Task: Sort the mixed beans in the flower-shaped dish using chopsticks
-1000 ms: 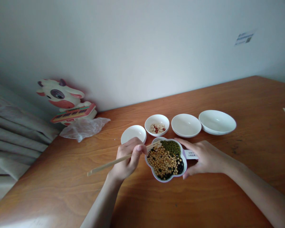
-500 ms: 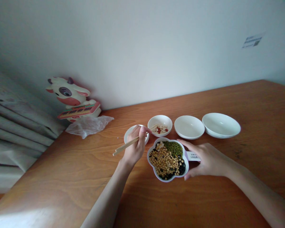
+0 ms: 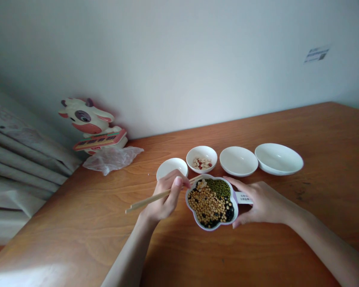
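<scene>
My left hand (image 3: pixel 164 197) holds a pair of light wooden chopsticks (image 3: pixel 149 200), their tips reaching the upper left rim of a flower-shaped white dish (image 3: pixel 194 220). The dish has a lilac edge and holds yellow soybeans, green mung beans and black beans in separate patches. My right hand (image 3: pixel 261 203) grips the dish from the right, beside its labelled handle (image 3: pixel 243 197). Behind the dish, a small white bowl (image 3: pixel 201 153) holds pale slices and a few red beans. A second white bowl (image 3: pixel 171 168) stands just behind my left hand.
Two wider white bowls (image 3: pixel 238 161) (image 3: pixel 278 158) stand in a row on the wooden table (image 3: pixel 77 235). A cow-shaped figure (image 3: pixel 88 123) and a crumpled plastic bag (image 3: pixel 113 159) lie at the far left corner, beside a grey curtain (image 3: pixel 18 159). A wall stands behind.
My left hand has moved down and right, from over the small white bowl to the dish rim, with the chopsticks now lower. My right hand stays on the dish.
</scene>
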